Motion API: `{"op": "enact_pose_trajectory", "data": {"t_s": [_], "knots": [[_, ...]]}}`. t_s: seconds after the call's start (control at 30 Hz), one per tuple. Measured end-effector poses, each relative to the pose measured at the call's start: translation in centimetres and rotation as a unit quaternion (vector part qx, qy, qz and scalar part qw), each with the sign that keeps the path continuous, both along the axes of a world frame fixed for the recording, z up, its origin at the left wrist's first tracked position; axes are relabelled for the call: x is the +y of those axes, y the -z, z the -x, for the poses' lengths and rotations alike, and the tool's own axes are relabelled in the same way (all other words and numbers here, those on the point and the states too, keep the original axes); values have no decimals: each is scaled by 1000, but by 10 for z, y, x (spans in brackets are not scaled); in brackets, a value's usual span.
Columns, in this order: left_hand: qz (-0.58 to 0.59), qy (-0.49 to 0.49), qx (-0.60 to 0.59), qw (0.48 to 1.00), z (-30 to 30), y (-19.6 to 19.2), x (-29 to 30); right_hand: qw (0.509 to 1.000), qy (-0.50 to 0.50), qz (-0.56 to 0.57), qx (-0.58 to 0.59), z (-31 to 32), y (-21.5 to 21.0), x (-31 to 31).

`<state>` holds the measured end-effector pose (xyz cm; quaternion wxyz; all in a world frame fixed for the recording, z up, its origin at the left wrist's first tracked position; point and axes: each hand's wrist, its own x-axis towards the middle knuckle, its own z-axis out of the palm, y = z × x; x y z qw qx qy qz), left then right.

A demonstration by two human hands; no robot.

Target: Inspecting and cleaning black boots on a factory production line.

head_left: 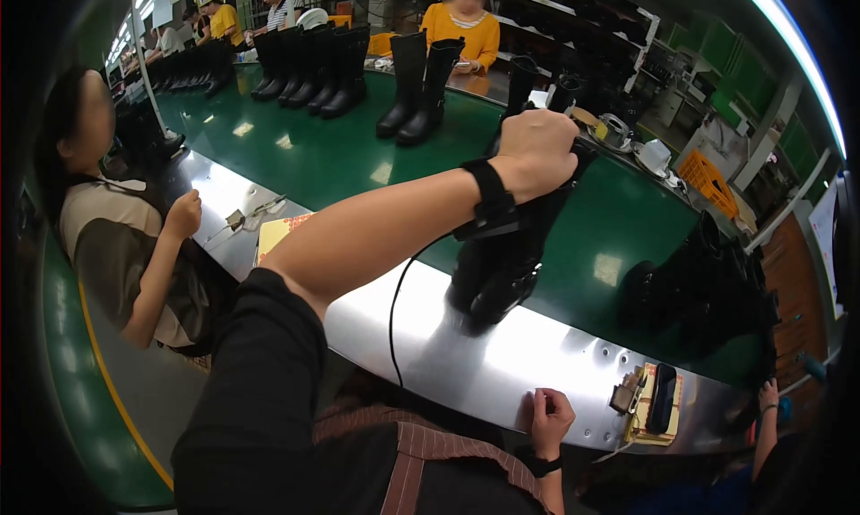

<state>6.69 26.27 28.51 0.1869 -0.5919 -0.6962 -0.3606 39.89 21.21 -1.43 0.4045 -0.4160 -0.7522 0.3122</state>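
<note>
My left arm reaches across to a pair of tall black boots (497,287) with buckles, their feet over the bright metal strip of the bench. At the top of the shafts my left hand (540,152) is closed in a fist, palm side hidden, gripping the boots. A dark band with a cable sits on that wrist. Low on the right, my right hand (551,418) hovers by the bench's near edge, fingers curled in and apparently holding nothing. It is nearest to the bare metal strip (484,381).
A green conveyor belt (331,152) carries more black boots (421,94) beyond. Dark boots (699,278) cluster at right. A black phone-like object (661,399) lies on yellow papers (674,416). A co-worker (134,228) stands close on the left; another (466,31) works across.
</note>
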Motion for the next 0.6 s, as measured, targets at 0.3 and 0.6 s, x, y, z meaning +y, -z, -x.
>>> {"op": "enact_pose_trajectory", "data": {"t_s": [0.3, 0.6], "knots": [[-54, -173, 110, 977, 77, -11, -77, 997, -13, -60, -38, 2, -8, -4], [-109, -254, 119, 954, 157, -19, -87, 996, 5, -80, -37, 9, -11, -6]]}}
